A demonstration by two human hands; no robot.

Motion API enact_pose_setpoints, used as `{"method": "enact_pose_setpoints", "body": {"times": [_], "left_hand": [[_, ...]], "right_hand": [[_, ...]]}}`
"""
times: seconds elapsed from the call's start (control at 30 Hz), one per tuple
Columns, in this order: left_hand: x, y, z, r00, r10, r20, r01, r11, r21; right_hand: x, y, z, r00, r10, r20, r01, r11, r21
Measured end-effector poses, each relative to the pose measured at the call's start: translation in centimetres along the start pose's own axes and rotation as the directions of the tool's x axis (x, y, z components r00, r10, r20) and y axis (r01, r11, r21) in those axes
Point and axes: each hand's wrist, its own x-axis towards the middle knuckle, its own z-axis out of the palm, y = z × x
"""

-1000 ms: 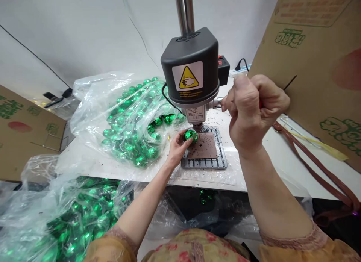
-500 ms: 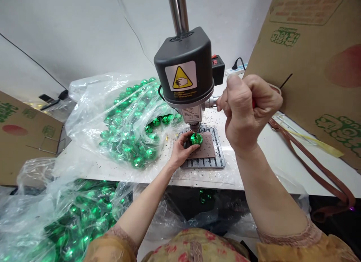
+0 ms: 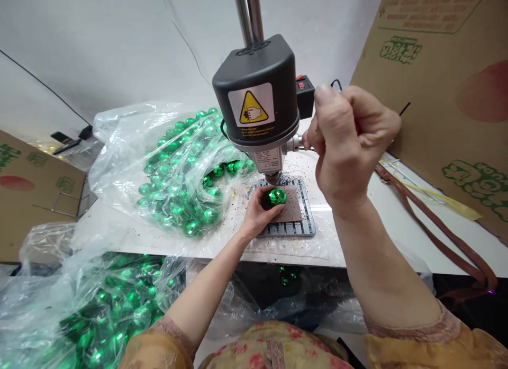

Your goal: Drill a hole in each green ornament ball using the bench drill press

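A small bench drill press (image 3: 256,93) with a black top and a warning label stands over a slotted metal base (image 3: 308,215). My left hand (image 3: 257,213) grips a shiny green faceted ball (image 3: 277,196) between thumb and fingers, beneath the chuck (image 3: 273,178). Under the ball lies a brown pad (image 3: 293,205) strewn with dark shavings. My right hand (image 3: 349,141) is raised at the machine's right side, its fist closed round the feed lever; a bit of red shows between the fingers, and most of the handle is hidden.
A clear plastic bag of green balls (image 3: 178,183) lies left of the press. Another bag of green balls (image 3: 115,300) sits below the table edge. Cardboard boxes (image 3: 448,93) flank both sides. A brown strap (image 3: 432,226) hangs over the right table edge.
My right fist has risen slightly with the lever. The green ball has turned in my left hand, and a little more of it shows below the chuck. The view has shifted slightly.
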Motion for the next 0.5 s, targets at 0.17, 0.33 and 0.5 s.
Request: {"method": "enact_pose_setpoints", "body": {"times": [0.17, 0.33, 0.5], "left_hand": [[-0.1, -0.2, -0.2, 0.999, 0.003, 0.052, -0.001, 0.999, -0.04], [-0.1, -0.1, -0.3, 0.997, 0.002, 0.081, 0.0, 1.0, -0.028], [0.0, 0.2, -0.2, 0.997, -0.008, 0.071, 0.011, 0.999, -0.04]], "right_hand": [[1.5, 0.0, 0.5, 0.999, 0.032, 0.022, -0.033, 0.997, 0.066], [1.5, 0.2, 0.4, 0.998, 0.05, 0.026, -0.052, 0.993, 0.105], [1.3, 0.0, 0.3, 0.998, 0.052, 0.047, -0.058, 0.991, 0.119]]}}
